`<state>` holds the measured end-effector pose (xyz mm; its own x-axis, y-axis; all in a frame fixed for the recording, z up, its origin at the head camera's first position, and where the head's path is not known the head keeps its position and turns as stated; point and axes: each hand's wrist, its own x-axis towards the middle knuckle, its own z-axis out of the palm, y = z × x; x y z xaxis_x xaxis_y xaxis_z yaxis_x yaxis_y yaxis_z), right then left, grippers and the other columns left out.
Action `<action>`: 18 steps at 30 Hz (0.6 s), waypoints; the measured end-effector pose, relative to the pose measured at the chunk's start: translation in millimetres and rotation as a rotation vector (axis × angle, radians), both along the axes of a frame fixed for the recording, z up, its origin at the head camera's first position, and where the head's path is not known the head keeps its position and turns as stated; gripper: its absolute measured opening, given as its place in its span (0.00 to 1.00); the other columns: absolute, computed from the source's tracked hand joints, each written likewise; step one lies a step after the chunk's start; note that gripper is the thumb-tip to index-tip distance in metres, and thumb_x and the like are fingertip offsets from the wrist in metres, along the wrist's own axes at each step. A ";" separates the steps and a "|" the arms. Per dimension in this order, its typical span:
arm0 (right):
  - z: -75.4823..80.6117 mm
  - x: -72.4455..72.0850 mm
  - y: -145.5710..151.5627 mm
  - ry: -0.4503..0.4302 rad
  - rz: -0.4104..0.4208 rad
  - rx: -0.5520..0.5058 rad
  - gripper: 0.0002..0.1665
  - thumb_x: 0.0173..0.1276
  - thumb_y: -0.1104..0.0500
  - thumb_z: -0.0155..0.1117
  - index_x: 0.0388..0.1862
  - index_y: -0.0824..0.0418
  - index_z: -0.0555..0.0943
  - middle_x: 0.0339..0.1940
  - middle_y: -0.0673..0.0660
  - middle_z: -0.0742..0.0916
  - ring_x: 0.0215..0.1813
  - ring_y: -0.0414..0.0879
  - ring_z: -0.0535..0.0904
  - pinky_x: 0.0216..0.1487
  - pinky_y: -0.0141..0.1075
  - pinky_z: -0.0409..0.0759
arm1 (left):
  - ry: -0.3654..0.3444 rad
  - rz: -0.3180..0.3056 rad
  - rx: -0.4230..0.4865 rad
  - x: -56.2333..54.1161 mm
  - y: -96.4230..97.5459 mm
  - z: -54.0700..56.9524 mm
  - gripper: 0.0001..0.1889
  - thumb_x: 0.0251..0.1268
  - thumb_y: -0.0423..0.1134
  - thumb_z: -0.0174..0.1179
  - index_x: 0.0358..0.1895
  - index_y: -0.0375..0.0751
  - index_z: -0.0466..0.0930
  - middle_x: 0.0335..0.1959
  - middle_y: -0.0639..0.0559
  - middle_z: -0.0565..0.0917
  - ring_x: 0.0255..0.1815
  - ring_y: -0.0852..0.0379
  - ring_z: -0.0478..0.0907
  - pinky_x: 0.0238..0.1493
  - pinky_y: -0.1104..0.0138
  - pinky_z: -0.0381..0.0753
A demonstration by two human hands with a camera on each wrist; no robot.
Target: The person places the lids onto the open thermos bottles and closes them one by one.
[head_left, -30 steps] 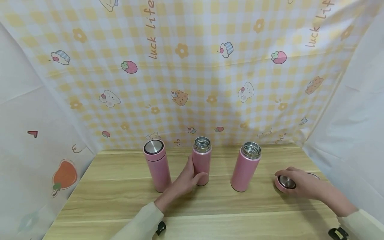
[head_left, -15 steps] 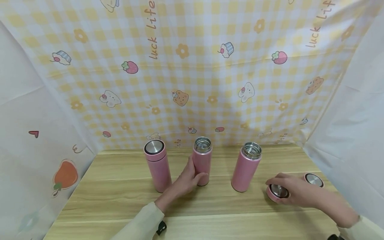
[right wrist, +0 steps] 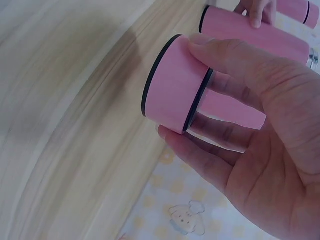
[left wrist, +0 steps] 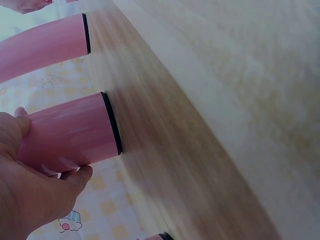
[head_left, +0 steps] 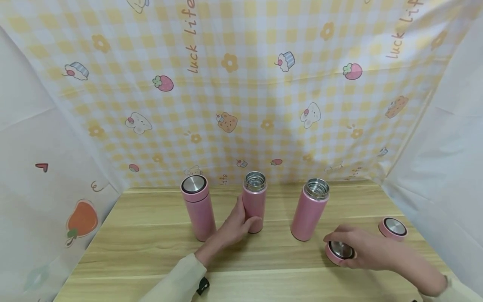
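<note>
The middle bottle (head_left: 255, 205) stands up on the table (head_left: 286, 283), and the left hand (head_left: 238, 223) holds it around its side. Right of the middle bottle, and nearer the person, the right hand (head_left: 364, 248) grips the pink lid (head_left: 341, 251) between thumb and fingers. Left of the middle bottle stands the capped bottle (head_left: 200, 212). Right of it stands the third bottle (head_left: 309, 214), shiny mouth showing. Well to its right sits the other lid (head_left: 393, 229).

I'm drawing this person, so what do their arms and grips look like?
The left grip and right grip are bare, without gloves. The left sleeve and right sleeve are plain cream; the right one is mostly cut off by the picture's edge. A small black piece shows by the left sleeve.
</note>
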<state>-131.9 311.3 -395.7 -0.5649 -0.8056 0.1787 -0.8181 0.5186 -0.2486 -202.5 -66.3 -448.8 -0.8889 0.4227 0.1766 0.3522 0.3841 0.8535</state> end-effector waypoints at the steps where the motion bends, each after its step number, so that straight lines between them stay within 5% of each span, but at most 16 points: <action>1: 0.5 0.8 -1.6 -0.008 0.010 -0.004 0.32 0.50 0.62 0.83 0.55 0.59 0.82 0.47 0.49 0.81 0.44 0.39 0.78 0.39 0.31 0.79 | 0.000 0.000 -0.002 -0.3 0.1 -0.2 0.44 0.75 0.40 0.62 0.79 0.43 0.37 0.73 0.42 0.61 0.73 0.50 0.62 0.72 0.52 0.58; 18: 16.4 7.9 -41.3 -0.044 0.108 -0.015 0.36 0.49 0.62 0.83 0.58 0.49 0.80 0.49 0.44 0.80 0.45 0.36 0.76 0.41 0.27 0.76 | 0.044 -0.014 -0.009 1.1 -1.2 0.4 0.42 0.77 0.40 0.59 0.78 0.41 0.36 0.73 0.38 0.60 0.73 0.47 0.61 0.72 0.51 0.59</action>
<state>-124.0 270.1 -379.3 -0.4825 -0.8595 0.1687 -0.8572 0.4238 -0.2926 -201.5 -67.5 -448.3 -0.8745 0.4366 0.2114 0.3944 0.3863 0.8338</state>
